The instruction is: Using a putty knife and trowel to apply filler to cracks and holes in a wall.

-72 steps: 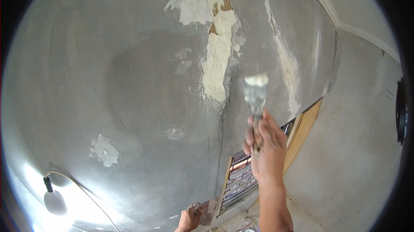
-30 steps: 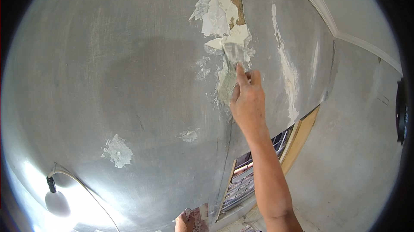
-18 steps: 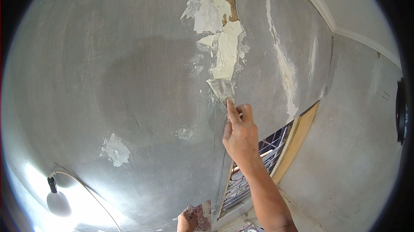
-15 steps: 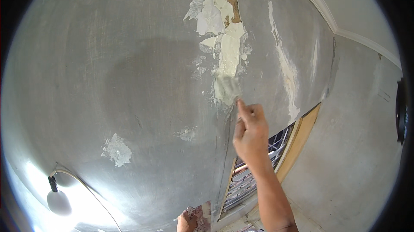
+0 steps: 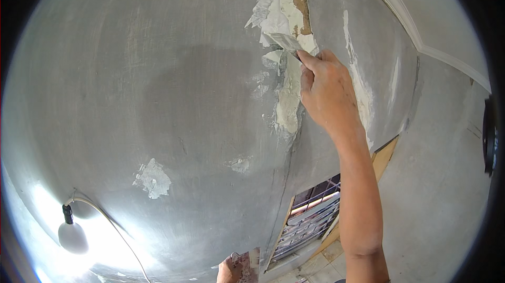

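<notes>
My right hand is closed round a putty knife, its index finger stretched along the tool. The flat blade lies against the wall near the upper part of a strip of pale putty. Just above, a bare brown gap runs up the wall between ragged white patches. Low in the view, my left hand grips the edge of a flat, stained rectangular plate. Whether putty lies on that plate cannot be made out.
A lit bulb hangs on a cord at lower left. Right of the strip, another white streak runs down the grey wall. A barred window opens lower right, and a white cornice edges the ceiling.
My right hand has moved up and to the right, bringing the putty knife from the strip's lower end to its upper part. The left hand stays low with the plate. The view has shifted slightly.
</notes>
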The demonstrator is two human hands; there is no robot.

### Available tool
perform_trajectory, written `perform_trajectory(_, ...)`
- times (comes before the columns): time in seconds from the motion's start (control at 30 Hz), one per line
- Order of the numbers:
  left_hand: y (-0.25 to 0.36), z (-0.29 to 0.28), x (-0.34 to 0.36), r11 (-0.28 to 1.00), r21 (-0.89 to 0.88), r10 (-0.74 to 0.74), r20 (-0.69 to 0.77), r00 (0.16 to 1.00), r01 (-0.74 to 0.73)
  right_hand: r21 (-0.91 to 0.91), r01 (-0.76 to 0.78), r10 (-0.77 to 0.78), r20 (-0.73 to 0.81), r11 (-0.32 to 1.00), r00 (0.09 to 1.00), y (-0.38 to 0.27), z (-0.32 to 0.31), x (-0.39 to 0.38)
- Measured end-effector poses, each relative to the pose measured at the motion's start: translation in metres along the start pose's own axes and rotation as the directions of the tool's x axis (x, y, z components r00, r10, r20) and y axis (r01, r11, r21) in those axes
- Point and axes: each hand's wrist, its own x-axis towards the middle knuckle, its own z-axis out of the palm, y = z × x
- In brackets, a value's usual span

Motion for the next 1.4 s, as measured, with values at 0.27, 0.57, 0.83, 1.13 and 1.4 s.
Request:
perform_trajectory(0.27,0.013,-0.001,0.000,0.999,-0.031,-0.042,0.025,0.999,0.043,-0.191,0.084,-0.070,0.078,0.978,0.995,-0.006,-0.003,0.002)
perform_trajectory(0.57,-0.010,0.015,0.012,0.999,-0.026,0.037,0.040,0.999,-0.036,-0.275,0.060,0.025,0.294,0.960,0.955,-0.006,-0.008,-0.051)
perform_trajectory(0.83,0.004,0.008,0.009,0.852,-0.507,-0.076,0.128,0.989,0.131,0.570,-0.462,0.226,0.436,0.680,0.871,0.037,-0.009,-0.146)
perform_trajectory(1.13,0.106,-0.038,0.026,0.386,-0.885,-0.099,0.241,0.965,0.261,0.636,-0.696,0.143,0.764,-0.333,0.630,0.058,0.013,-0.274)
perform_trajectory(1.4,0.129,-0.043,0.033,0.393,-0.870,-0.008,0.322,0.947,0.299,0.650,-0.384,-0.037,0.535,0.656,0.844,0.055,0.003,-0.307)
